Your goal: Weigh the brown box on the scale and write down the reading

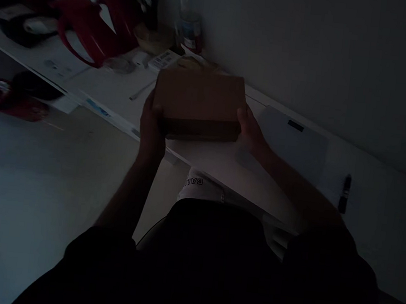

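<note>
Pretty dark in here, so take the details loosely. I've got one brown cardboard box [199,104] between both hands, flat plain lid, matte, squared-off edges, with a darker front wall facing me. It sits over the near part of the white table [373,223], roughly in the middle of my view; I can't tell if the bottom is resting on the surface or just above it.

My left hand [152,123] is clamped on the left end, fingers wrapped around the side with the thumb up along the edge. My right hand [249,128] presses on the right end, fingers curled against the cardboard, tips hidden behind it. So both hands are closed on the box, one per side.

Other stuff, counted: one black marker [344,193] lying well off to the right, slim and cylindrical. One pale flat sheet [291,142] with a small dark label just right of the box. One clear plastic bottle [188,22] standing by the wall behind the box. A glossy red curved thing [93,19] farther left, blurred, can't make out what it is.
</note>
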`<action>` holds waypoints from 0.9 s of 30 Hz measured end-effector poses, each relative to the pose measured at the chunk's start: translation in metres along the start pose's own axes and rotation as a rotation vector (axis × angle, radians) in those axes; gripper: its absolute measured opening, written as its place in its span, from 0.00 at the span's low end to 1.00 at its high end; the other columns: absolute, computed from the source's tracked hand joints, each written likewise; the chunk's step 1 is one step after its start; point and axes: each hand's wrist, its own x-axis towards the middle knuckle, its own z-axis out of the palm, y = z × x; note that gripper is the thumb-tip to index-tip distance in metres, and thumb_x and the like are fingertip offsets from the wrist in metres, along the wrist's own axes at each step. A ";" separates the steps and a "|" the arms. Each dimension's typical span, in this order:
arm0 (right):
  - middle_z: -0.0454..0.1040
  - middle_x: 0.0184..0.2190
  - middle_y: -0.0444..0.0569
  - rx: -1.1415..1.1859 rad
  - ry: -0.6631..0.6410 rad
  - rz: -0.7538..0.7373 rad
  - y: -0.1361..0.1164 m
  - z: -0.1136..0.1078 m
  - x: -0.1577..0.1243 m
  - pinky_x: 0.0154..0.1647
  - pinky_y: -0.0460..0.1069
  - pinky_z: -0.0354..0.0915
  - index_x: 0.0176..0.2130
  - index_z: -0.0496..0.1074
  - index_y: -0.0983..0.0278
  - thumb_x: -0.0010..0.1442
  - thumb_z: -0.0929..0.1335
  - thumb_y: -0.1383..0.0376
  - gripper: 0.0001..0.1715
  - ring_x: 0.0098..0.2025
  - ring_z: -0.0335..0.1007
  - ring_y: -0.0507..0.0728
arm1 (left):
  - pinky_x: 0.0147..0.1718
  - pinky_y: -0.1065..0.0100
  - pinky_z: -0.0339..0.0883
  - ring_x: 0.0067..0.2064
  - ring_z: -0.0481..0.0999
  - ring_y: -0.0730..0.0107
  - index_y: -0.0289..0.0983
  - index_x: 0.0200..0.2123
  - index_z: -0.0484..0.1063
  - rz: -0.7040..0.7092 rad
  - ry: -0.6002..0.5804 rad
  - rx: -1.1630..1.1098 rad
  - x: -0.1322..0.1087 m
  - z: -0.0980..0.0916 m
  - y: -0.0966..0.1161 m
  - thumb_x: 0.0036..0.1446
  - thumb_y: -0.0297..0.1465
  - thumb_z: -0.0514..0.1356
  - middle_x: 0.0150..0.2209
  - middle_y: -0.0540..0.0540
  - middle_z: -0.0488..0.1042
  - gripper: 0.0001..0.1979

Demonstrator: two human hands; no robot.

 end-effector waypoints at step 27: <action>0.55 0.70 0.47 -0.191 0.399 0.082 -0.039 -0.121 -0.146 0.74 0.61 0.49 0.70 0.55 0.53 0.64 0.56 0.33 0.46 0.73 0.47 0.64 | 0.66 0.57 0.56 0.67 0.62 0.54 0.43 0.53 0.71 0.014 -0.506 -0.090 -0.029 0.147 0.017 0.62 0.41 0.59 0.60 0.48 0.69 0.18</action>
